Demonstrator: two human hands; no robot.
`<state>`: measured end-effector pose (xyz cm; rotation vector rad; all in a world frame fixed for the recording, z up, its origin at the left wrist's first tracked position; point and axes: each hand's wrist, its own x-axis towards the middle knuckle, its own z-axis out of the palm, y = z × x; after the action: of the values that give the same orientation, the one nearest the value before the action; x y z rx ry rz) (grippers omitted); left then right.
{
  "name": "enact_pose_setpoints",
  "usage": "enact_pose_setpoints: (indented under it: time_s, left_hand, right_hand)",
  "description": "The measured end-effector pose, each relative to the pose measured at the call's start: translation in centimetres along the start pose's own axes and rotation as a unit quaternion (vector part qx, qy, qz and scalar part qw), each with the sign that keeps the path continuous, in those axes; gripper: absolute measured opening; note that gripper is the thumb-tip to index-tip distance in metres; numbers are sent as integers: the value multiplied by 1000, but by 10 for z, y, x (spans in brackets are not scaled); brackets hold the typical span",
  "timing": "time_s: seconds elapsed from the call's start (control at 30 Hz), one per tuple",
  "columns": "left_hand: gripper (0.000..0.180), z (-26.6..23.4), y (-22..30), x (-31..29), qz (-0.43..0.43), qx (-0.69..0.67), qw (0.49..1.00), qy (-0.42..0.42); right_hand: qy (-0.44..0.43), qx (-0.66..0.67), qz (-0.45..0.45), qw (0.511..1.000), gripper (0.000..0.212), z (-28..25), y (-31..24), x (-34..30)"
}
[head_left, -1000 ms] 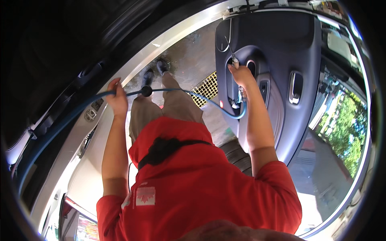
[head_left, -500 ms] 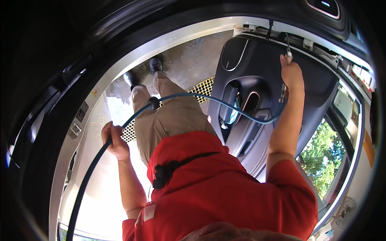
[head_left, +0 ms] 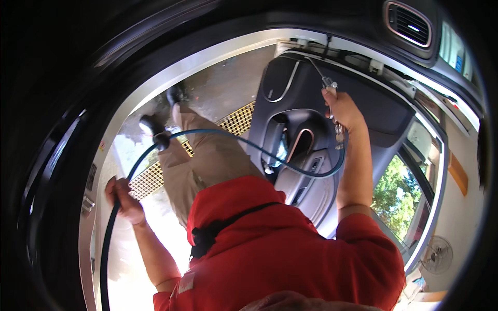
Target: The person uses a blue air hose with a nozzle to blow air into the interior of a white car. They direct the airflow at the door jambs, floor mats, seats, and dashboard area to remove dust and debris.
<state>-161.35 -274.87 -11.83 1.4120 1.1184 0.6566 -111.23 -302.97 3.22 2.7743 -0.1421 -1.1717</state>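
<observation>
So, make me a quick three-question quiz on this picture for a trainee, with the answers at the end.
1. What does the right grip hold? A: a cloth. B: a metal tool with a thin nozzle. C: a brush.
2. True or false: the car door is shut.
3. Fill in the colour: on the blue hose, between the left grip and the right grip, sits a round ____ piece.

Key: 1, B. 2, false: it stands open, and yellow grating shows on the floor beside it. 3, black.
</observation>
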Motion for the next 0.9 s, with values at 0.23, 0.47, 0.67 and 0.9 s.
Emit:
enact_pose_setpoints:
  time_s: [0.23, 0.47, 0.67, 0.9]
  left_hand:
    - [21, 9, 5, 21, 29, -41, 998, -38]
    - [18, 38, 15, 13, -5, -49, 997, -65]
    - [19, -1, 1, 6, 4, -27, 999, -24]
    - [26, -36, -7, 7, 39, -36, 999, -4]
  right_hand:
    - [246, -148, 34, 957, 39, -97, 13, -142]
    - [213, -100, 77, 969, 48, -106, 36, -139]
    - [107, -42, 56, 992, 55, -70, 26, -41]
    - [1, -109, 54, 993, 50, 3, -22, 82]
